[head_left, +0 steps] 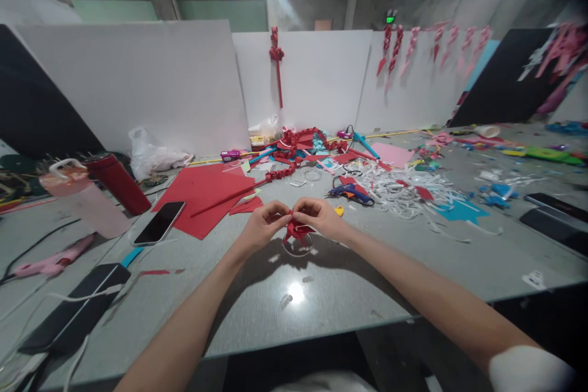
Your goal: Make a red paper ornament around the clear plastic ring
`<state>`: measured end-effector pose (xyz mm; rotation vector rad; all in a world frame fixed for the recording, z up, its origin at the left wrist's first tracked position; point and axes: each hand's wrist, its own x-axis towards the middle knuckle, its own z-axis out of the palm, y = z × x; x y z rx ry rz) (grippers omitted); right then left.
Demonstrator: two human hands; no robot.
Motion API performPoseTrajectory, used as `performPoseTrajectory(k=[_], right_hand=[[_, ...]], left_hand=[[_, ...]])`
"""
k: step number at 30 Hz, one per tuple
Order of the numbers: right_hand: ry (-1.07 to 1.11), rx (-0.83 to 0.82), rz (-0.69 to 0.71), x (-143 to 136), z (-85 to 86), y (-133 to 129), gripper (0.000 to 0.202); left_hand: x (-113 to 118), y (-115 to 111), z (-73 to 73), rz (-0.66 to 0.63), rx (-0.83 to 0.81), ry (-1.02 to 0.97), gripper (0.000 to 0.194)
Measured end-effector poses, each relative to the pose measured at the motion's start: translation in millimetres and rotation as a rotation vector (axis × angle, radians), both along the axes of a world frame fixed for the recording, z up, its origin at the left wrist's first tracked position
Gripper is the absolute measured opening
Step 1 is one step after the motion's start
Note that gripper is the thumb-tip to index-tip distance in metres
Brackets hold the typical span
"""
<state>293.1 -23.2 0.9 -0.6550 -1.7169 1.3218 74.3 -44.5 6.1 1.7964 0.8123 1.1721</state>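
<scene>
Red paper [297,231], gripped by the left fingers [280,220] and right fingers [305,218], has its top partly hidden.

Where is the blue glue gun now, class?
In the head view, the blue glue gun lies right of centre on the grey table, just beyond the right hand and beside the white strips.

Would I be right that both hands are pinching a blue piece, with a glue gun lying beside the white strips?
Not quite: the head view shows the left hand and right hand pinching a red piece, not a blue one; a glue gun does lie beside the white strips.
</scene>
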Motion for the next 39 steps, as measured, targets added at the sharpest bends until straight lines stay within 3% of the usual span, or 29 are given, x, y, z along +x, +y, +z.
performPoseTrajectory(k=[5, 27, 30, 36, 39], right_hand=[[0.053, -0.065, 0.028, -1.3, -1.3, -0.1, 0.048], [0.011, -0.03, 0.028, 1.9, -2.0, 2.3, 0.047], [-0.016, 0.054, 0.002, 1.8, -0.9, -1.0, 0.044], [-0.172, 0.429, -0.159, 1.7, 1.5, -7.0, 0.028], [-0.211, 0.463, -0.198, 2.4, 1.2, -5.7, 0.026]], left_hand=[[-0.3, -0.6, 1.9, -0.006, 0.005, -0.009, 0.035], [-0.6, 1.6, -3.6, -0.024, 0.033, 0.018, 0.031], [-0.2, 0.2, -3.1, -0.024, 0.051, 0.022, 0.029], [1.0, -3.2, -1.9, 0.023, 0.102, 0.045, 0.029], [2.3, -3.6, -2.4, 0.066, 0.125, 0.074, 0.025]])
